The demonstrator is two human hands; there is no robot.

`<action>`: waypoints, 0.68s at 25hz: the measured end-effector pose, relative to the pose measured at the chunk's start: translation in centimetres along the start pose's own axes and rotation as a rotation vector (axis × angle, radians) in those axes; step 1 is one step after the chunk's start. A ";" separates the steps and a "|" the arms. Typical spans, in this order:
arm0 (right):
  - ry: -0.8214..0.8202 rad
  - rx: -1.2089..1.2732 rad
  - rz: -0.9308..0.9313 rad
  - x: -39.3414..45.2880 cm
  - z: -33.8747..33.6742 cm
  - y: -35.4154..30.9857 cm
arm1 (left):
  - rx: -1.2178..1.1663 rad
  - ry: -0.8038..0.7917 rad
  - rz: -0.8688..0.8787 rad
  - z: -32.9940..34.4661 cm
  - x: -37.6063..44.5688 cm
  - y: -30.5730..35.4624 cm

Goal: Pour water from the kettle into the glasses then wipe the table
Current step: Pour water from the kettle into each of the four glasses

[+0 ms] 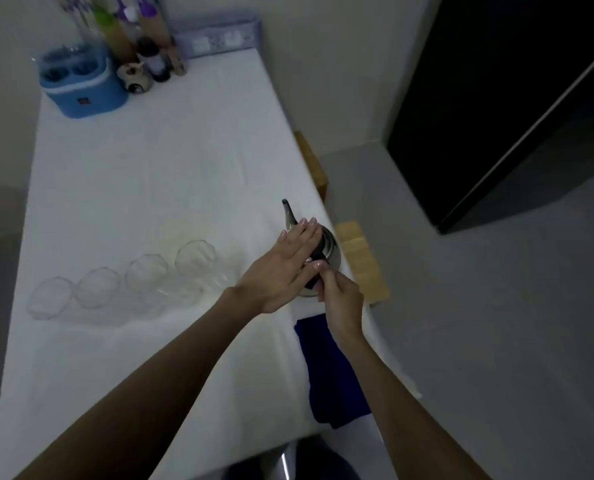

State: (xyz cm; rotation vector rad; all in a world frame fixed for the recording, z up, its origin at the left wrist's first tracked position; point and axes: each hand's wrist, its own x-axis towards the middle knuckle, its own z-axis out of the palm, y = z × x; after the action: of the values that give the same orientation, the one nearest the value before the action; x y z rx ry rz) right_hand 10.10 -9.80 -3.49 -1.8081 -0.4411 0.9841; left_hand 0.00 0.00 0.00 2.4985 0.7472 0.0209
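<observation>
Head view: we log one frame, dim and slightly blurred.
Kettle [328,249]: we see polished metal, rounded body, thin tapered spout with dark tip; it stands near the table's right edge.
Left hand [281,271]: flat over the kettle top, fingers straight and together.
Right hand [342,299]: fingers curled tight on the kettle's dark handle.
Glasses [146,277]: four clear rounded tumblers in a row, left of the kettle, all apart from it.
Cloth [330,372]: dark blue, folded, just beside the kettle, under our right forearm.
Table [157,161]: white cover, faintly creased.
Room: pale walls, grey floor, blue tub [81,84] at the far end.
</observation>
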 end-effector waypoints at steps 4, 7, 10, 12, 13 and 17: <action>-0.015 0.304 0.097 0.9 0.1 0.1 | 0.002 0.038 -0.016 0.5 0.1 0.2; -0.002 0.416 0.094 0.9 0.4 0.4 | 0.000 0.040 -0.025 0.6 0.0 0.3; 0.003 0.454 0.056 0.8 0.4 0.6 | 0.047 0.042 -0.040 0.6 -0.1 0.6; -0.007 0.459 0.026 1.0 0.1 0.6 | 0.049 0.057 -0.058 0.9 -0.3 1.0; -0.014 0.455 0.012 1.1 -0.1 0.5 | 0.048 0.064 -0.070 1.0 -0.5 1.2; -0.020 0.431 -0.044 0.0 -0.4 -0.5 | 0.059 0.093 -0.079 0.1 -1.7 1.9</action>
State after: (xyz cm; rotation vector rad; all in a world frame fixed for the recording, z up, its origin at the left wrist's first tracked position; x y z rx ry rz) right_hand 10.51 -9.84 -2.92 -1.3966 -0.2544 0.9819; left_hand -0.47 -2.28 1.09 2.5355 0.8969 0.0889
